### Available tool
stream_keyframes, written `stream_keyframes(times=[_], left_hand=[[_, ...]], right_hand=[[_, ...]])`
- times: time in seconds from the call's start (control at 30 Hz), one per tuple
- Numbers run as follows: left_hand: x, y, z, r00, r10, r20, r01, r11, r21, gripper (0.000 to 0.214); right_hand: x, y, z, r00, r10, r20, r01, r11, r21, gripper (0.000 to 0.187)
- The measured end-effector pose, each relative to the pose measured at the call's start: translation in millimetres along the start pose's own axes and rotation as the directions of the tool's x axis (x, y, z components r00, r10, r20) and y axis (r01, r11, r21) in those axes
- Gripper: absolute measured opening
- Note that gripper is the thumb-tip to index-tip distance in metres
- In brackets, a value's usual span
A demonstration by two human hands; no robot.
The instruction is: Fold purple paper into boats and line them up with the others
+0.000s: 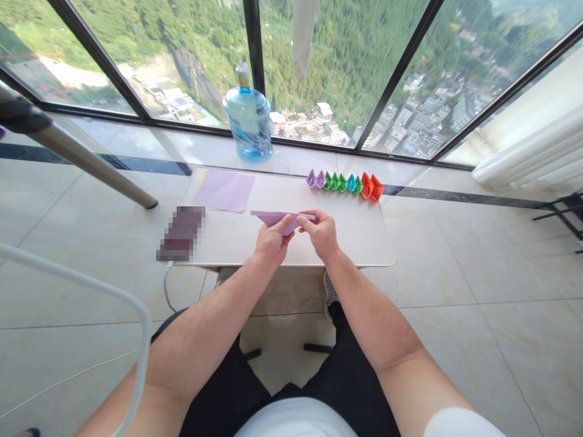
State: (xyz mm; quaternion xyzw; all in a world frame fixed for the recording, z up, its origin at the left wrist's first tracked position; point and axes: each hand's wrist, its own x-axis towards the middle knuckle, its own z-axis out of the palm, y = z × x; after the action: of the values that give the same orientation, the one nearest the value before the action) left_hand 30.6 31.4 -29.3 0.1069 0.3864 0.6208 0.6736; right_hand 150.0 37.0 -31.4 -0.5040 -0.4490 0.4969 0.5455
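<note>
Above the small white table, both hands pinch a folded lilac paper. My left hand grips its lower middle part with closed fingers. My right hand pinches the right end of the folded strip. The paper is held flat and long, just over the tabletop. A stack of lilac paper sheets lies at the table's back left. A row of several folded paper boats, purple, green, blue and orange, stands along the back edge to the right.
A pixelated dark object lies at the table's left edge with a cable hanging below. A blue water jug stands by the windows. A metal pole slants at left, a white tube curves nearby. My legs are under the table.
</note>
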Motion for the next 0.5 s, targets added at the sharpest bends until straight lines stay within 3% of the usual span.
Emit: stream_keyframes(times=[0.5], left_hand=[[2.1, 3.1, -0.8, 0.997, 0.045, 0.069, -0.047, 0.998, 0.031, 0.034]], right_hand=[[1.8, 2.2, -7.6, 1.0, -0.031, -0.003, 0.031, 0.999, 0.029, 0.025]])
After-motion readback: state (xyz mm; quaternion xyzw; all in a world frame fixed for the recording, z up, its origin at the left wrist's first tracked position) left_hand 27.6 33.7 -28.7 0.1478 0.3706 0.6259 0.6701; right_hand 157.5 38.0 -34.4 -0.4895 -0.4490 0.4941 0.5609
